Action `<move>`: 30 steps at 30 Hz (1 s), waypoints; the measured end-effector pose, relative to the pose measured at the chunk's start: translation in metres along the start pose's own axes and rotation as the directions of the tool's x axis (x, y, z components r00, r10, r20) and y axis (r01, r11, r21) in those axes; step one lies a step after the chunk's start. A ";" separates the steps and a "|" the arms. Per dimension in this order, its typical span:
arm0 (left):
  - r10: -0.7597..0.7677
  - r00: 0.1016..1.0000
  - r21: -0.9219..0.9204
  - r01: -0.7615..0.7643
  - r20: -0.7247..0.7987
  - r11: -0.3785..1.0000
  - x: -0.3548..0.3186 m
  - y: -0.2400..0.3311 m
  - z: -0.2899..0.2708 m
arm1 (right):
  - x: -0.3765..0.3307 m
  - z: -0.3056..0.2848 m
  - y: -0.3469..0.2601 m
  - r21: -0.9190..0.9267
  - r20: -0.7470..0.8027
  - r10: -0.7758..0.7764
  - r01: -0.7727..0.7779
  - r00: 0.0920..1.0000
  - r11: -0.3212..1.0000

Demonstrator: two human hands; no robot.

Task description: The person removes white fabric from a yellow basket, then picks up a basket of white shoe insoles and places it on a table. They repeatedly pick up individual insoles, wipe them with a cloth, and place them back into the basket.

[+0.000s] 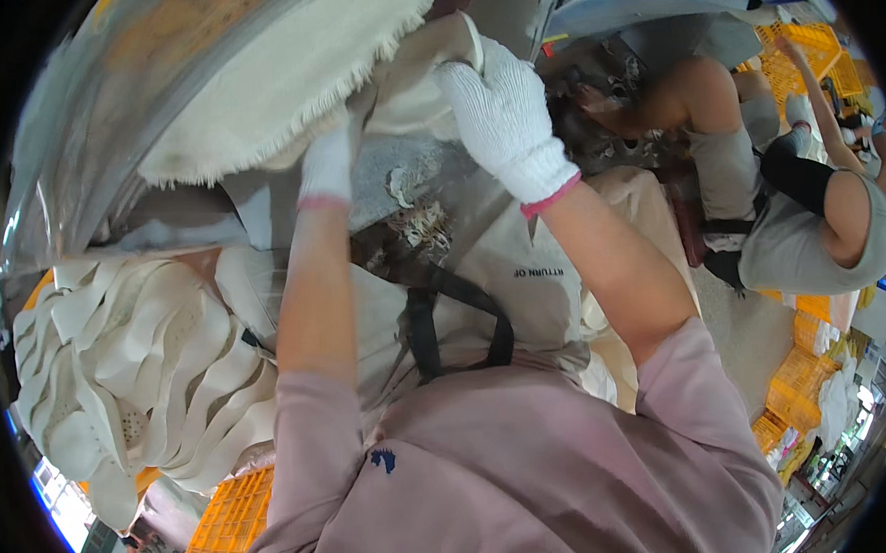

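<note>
A cream, curved, sole-like piece (414, 96) is held up at the frayed edge of a large white cloth buffing wheel (282, 80). My right hand (505, 113), in a white knit glove with a pink cuff, grips the piece's right end, thumb on the near face. At its lower left, my left hand (327, 165), gloved the same way, closes on the piece; its fingers are blurred and partly hidden by the wheel. Beneath my hands, a grey dusty ledge (398, 184) carries pale shreds.
On my left, many pale wavy sole-like pieces (137, 363) are stacked above an orange crate (237, 513). A clear plastic sheet (85, 145) hangs beside the wheel. To the right sits a co-worker (728, 161), blurred hands near dark machinery. Orange crates (797, 383) stand farther right.
</note>
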State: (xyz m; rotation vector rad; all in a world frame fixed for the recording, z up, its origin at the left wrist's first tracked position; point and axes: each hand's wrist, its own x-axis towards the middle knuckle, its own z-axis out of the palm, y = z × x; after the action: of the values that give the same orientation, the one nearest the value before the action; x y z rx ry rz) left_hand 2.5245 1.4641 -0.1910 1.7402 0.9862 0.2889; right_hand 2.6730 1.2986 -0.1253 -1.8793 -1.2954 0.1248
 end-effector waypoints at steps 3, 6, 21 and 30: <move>0.085 0.994 -0.098 -0.078 0.066 0.992 -0.059 -0.014 -0.020 | 0.035 0.015 0.012 -0.497 0.273 -0.042 0.178 0.961 0.850; 0.039 0.990 -0.570 0.047 0.137 0.821 -0.071 -0.004 0.014 | 0.038 0.005 -0.007 -0.044 0.192 0.228 -0.224 0.955 0.974; -0.127 0.976 -0.294 0.072 -0.176 0.953 0.044 -0.018 0.034 | 0.016 0.013 0.034 -0.069 -0.188 0.361 -0.378 0.914 0.923; -0.208 0.970 -0.627 0.084 -0.127 0.775 -0.050 0.020 0.090 | 0.032 -0.025 -0.047 0.030 0.151 0.338 -0.346 0.929 0.938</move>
State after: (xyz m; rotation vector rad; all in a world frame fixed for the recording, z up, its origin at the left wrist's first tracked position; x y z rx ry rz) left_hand 2.5581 1.3647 -0.1971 1.0366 1.0115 0.6141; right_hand 2.6663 1.3163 -0.0663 -2.0636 -1.0311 0.4834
